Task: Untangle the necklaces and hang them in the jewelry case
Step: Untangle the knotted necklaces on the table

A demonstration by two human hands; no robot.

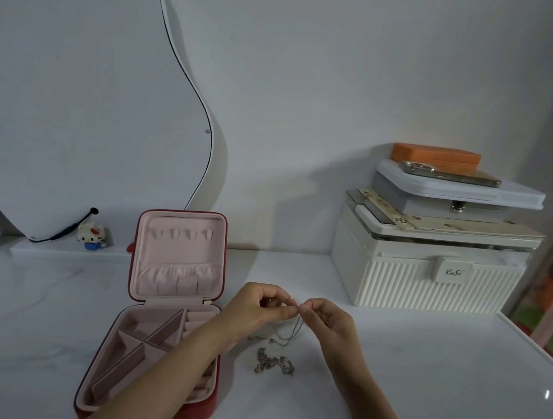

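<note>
A thin silver necklace (290, 331) hangs in loops between my two hands above the white table. My left hand (257, 305) pinches its chain at the top. Fingertip to fingertip with it, my right hand (328, 320) pinches the same chain. Below them a chunkier silver chain with charms (274, 364) lies on the table. The red jewelry case (171, 300) stands open to the left, its pink lid upright with hooks (182, 233) and a gathered pocket. My left forearm crosses over the case's divided tray.
A white ribbed storage box (428, 281) stacked with a grey box, a phone and an orange case stands at the back right. A curvy mirror (85, 94) leans at the back left beside a small cat figurine (92, 236). The table's right edge runs diagonally.
</note>
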